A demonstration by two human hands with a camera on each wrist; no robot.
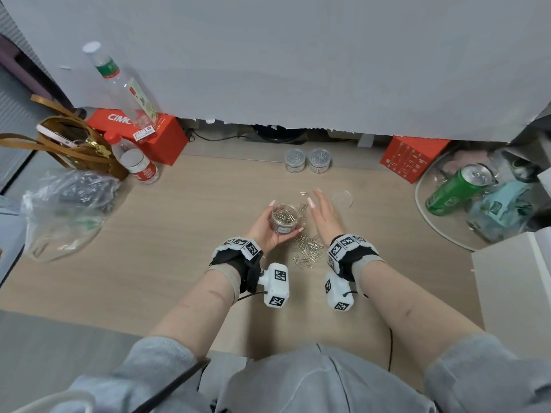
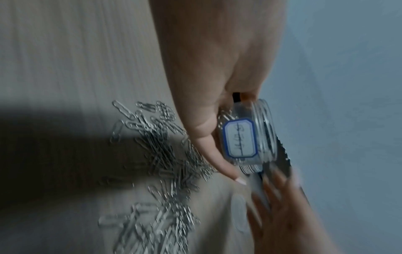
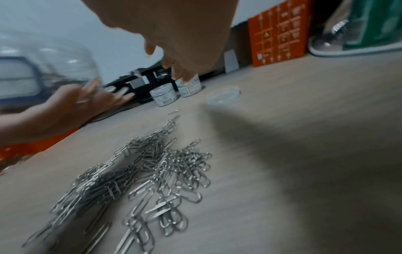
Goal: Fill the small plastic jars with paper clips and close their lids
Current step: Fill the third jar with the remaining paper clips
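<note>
Head view showed our left hand curled round a small clear jar, holding it above the wooden table with its mouth up and uncovered; paper clips lay inside it. From the left wrist we saw the thumb pressed against the jar's wall beside a blue-edged label. Our right hand hung just to the right of the jar, fingers straight and loosely spread, holding nothing. Below and between the hands a pile of paper clips lay spread on the table. A clear round lid rested flat on the table just beyond our right hand. Further back, near the wall, two closed jars stood side by side, both with clips inside. A green can leaned at the far right, and a plastic water bottle stood at the far left.
</note>
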